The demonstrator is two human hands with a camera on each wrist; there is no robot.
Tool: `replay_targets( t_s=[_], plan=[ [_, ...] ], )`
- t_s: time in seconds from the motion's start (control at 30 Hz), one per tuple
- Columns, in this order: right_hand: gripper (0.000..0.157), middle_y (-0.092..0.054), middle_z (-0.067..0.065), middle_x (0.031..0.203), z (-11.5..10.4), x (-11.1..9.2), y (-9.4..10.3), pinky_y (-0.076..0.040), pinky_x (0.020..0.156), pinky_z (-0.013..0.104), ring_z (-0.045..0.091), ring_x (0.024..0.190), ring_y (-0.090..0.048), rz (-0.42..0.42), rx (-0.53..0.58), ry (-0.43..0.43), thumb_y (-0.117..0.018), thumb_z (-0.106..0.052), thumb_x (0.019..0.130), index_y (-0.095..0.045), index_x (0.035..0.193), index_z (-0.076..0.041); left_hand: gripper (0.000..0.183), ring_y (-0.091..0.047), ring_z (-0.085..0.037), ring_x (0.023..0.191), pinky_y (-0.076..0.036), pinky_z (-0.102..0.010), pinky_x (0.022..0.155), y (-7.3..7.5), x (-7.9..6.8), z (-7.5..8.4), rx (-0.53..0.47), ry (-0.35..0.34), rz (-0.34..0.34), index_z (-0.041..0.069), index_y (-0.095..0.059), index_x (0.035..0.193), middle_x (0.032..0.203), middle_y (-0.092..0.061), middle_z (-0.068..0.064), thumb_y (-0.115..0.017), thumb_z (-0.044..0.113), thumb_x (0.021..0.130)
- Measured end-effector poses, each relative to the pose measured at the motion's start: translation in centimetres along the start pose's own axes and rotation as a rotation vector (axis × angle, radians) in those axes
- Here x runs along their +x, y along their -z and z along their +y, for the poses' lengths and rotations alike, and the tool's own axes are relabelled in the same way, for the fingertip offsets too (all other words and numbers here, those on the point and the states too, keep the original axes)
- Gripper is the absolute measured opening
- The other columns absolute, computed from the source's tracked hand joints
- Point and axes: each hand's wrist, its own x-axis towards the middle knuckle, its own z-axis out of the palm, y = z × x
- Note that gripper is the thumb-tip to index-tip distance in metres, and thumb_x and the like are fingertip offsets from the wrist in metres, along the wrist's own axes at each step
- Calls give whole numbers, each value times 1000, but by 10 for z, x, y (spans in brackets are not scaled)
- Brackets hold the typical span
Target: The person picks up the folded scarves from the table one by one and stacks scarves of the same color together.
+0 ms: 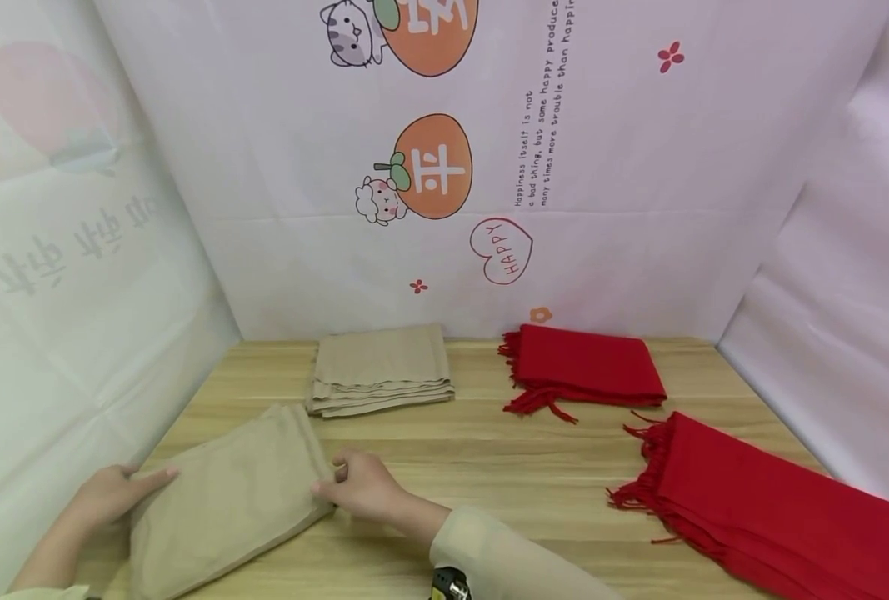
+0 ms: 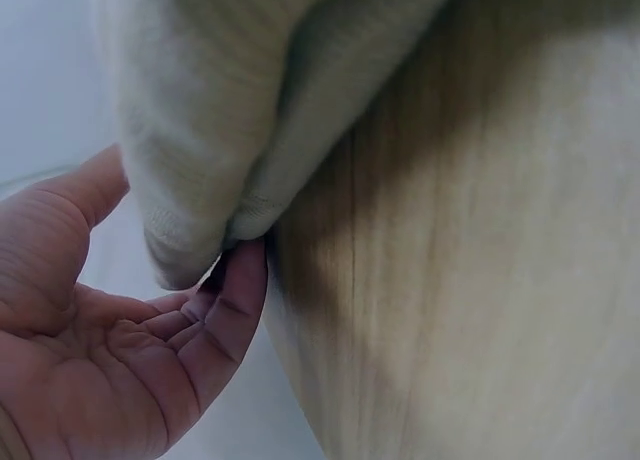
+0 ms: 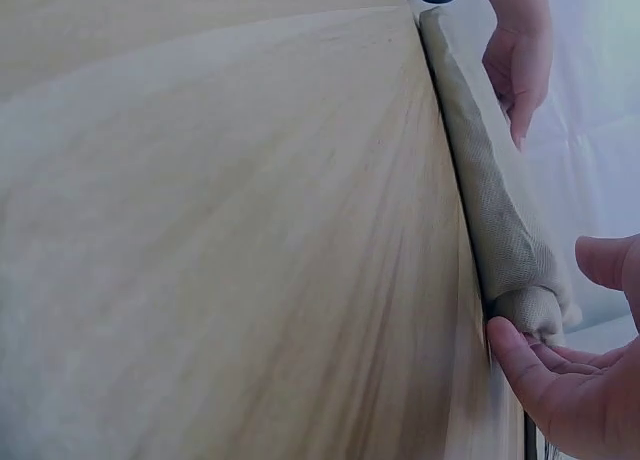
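The folded beige cloth [image 1: 222, 500], at the lower left of the frame, lies between the left hand [image 1: 110, 497] and right hand [image 1: 365, 486], both touching, each pinching one end, its long axis slanting up toward the right hand.

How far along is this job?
Done, apparently: the back beige cloth and back red fringed scarf lie folded. In hand: the front beige cloth, folded too, held by the left grip and right grip. Perhaps left: the front red fringed scarf, running out of frame.
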Motion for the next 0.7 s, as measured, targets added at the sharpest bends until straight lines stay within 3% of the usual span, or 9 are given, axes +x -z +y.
replay_targets(
  t_s=[0.13, 0.23, 0.3, 0.37, 0.43, 0.5, 0.7],
  plan=[
    [50, -67, 9, 94, 0, 3, -1, -55, 71, 33, 19, 79, -66, 1, 54, -28, -76, -24, 86, -60, 121, 7, 76, -61, -45, 90, -48, -57, 82, 0, 0, -2, -29, 41, -32, -20, -62, 100, 94, -62, -33, -49, 54, 96],
    [49, -66, 13, 97, -1, 4, -1, -56, 69, 34, 20, 71, -67, -12, 118, -67, -76, -20, 86, -59, 121, 10, 67, -60, -34, 73, -51, -46, 74, -1, 1, -5, -85, 105, -57, -8, -64, 80, 76, -61, -22, -51, 56, 94],
    [48, -65, 16, 100, -2, 5, -1, -57, 68, 36, 22, 71, -68, -18, 153, -99, -77, -17, 85, -59, 120, 11, 68, -57, -28, 72, -50, -41, 71, -2, 2, -7, -128, 133, -62, -10, -63, 80, 75, -59, -17, -53, 56, 93],
    [45, -64, 16, 101, -3, 6, -1, -57, 68, 36, 22, 72, -67, -16, 164, -123, -77, -17, 85, -61, 117, 10, 72, -58, -36, 75, -50, -43, 75, -3, 3, -9, -164, 160, -72, -15, -60, 86, 79, -59, -26, -55, 57, 92],
    [37, -64, 13, 94, -3, 8, -2, -57, 67, 35, 21, 71, -67, -13, 181, -134, -77, -15, 85, -64, 109, 9, 87, -56, -50, 93, -47, -52, 86, -4, 4, -12, -188, 161, -78, -29, -51, 104, 99, -54, -42, -57, 57, 91],
    [28, -64, 11, 86, -3, 9, -4, -57, 65, 33, 21, 70, -67, -20, 213, -139, -77, -13, 85, -67, 100, 8, 96, -48, -56, 107, -42, -59, 93, -4, 5, -14, -213, 166, -92, -35, -39, 114, 115, -45, -49, -57, 56, 91],
    [17, -62, 8, 75, -3, 12, -11, -57, 61, 31, 22, 65, -68, -20, 281, -180, -76, -11, 85, -67, 83, 4, 96, -47, -55, 109, -42, -58, 93, -6, 7, -15, -257, 176, -133, -35, -36, 116, 116, -43, -48, -56, 56, 92]
  ],
)
